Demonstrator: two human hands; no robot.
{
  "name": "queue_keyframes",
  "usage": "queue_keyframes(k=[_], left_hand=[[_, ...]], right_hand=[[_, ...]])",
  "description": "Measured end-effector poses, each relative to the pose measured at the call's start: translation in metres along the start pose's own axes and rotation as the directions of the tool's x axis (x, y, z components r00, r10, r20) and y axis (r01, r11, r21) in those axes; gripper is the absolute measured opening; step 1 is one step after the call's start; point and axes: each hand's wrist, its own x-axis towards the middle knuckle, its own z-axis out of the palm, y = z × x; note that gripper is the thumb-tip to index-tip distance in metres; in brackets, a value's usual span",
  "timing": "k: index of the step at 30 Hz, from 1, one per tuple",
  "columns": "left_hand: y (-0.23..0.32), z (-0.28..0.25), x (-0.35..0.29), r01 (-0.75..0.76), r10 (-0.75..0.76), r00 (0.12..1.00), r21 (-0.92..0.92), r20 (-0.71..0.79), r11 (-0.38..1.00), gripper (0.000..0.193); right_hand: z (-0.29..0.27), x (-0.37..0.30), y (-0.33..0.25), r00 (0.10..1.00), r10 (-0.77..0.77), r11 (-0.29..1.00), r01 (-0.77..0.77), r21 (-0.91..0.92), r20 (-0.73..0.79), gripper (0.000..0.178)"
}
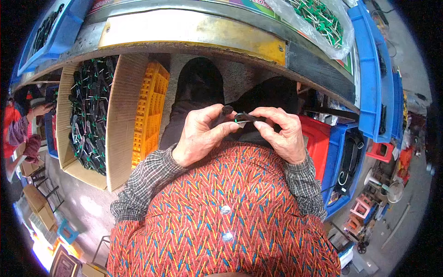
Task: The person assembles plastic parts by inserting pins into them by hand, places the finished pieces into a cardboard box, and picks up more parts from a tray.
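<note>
In front of my waist, my left hand (204,133) pinches a small black part (227,110) between thumb and fingers. My right hand (281,131) grips the other end of the black piece (247,117), thumb and forefinger pressed together. Between the two hands a thin metal pin with a green bit (239,122) shows against the black. Fingers hide much of the part, and I cannot tell whether it is one piece or two. Both hands are close together above my lap.
A cardboard box (110,138) of black parts with green-and-metal pins stands left, beside a yellow crate (150,111). The workbench edge (194,30) runs ahead. On it lies a plastic bag of green-headed pins (318,23). Blue bins (369,69) and a red container (314,143) are right.
</note>
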Motion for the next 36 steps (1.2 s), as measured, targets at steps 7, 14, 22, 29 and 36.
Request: queue_keyframes(k=[7,14,22,29,36], left_hand=[[-0.001,-0.001,0.006,-0.13,0.131,0.991,0.075,-0.008,0.989,0.015],[-0.01,0.004,0.007,-0.305,0.314,0.949,0.143,-0.037,0.941,0.015],[0.013,0.005,-0.001,-0.113,0.117,0.993,0.121,-0.026,0.986,0.016],[0.012,0.007,0.0,-0.172,0.175,0.984,0.118,-0.021,0.978,0.014],[0.014,0.003,0.004,-0.132,0.136,0.99,0.07,-0.041,0.989,0.013]], right_hand=[[0.005,-0.003,0.0,0.984,0.177,0.948,-0.169,0.269,-0.003,0.014],[0.011,-0.006,-0.002,0.967,0.255,0.835,-0.225,0.501,0.009,0.017],[0.011,-0.008,0.003,0.948,0.319,0.785,-0.262,0.562,-0.004,0.022],[0.01,-0.009,0.003,0.958,0.286,0.675,-0.227,0.702,0.034,0.017],[0.003,-0.018,0.018,0.972,0.231,0.691,-0.127,0.712,-0.05,0.016]])
